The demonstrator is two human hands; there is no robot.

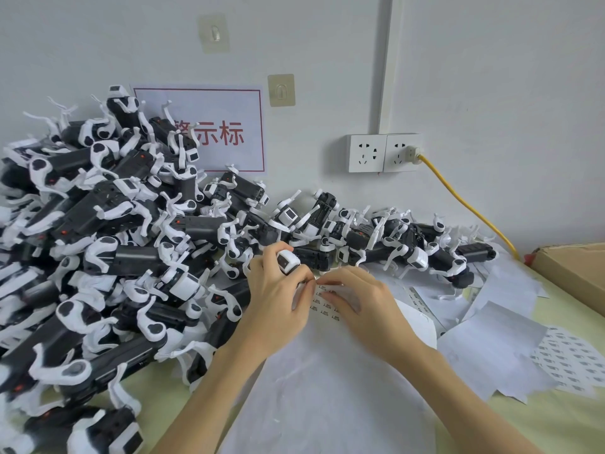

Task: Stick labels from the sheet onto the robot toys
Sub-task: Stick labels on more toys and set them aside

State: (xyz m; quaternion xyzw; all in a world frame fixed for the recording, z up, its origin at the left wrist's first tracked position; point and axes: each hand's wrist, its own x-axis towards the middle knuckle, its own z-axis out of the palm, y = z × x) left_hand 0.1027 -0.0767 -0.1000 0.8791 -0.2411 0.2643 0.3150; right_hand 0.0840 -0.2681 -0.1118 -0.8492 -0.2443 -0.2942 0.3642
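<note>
Labelling at the bench's middle.
Left hand point(278, 290) grips a toy point(288, 262); right hand point(353, 301) seemingly pinches a label on the sheet point(327, 371).

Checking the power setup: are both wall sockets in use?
No. Only the right socket has a plug with the yellow cable; the left socket is free.

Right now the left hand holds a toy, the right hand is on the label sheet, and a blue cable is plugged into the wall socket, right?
Not quite: the cable is yellow, as the head view shows. The left hand does hold a toy, and the right hand is on the label sheet.
</note>
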